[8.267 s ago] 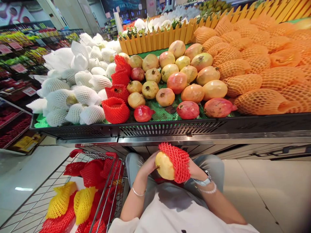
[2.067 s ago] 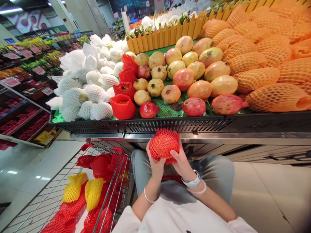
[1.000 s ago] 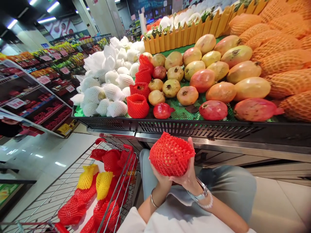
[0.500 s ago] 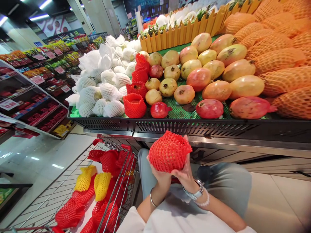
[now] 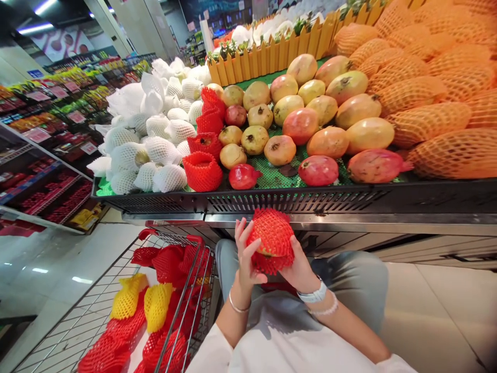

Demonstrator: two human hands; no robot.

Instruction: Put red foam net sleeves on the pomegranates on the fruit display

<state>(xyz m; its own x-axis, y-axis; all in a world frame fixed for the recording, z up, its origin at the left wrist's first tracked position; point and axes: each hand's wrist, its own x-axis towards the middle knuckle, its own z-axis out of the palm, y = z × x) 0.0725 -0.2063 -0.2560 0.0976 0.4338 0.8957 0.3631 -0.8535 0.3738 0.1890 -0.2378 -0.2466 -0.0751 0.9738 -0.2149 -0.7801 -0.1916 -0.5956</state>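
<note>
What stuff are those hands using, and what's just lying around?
In use:
left hand
right hand
red-netted fruit
perhaps the red nets in the cart

Just around:
white-netted fruit
orange-netted fruit
picket fence

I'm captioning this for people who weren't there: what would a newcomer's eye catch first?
Probably the red-netted fruit between the person's hands, near the centre. Next, perhaps the orange-netted fruit heaped on the right of the display, and the two bright yellow nets in the shopping cart at lower left.
</note>
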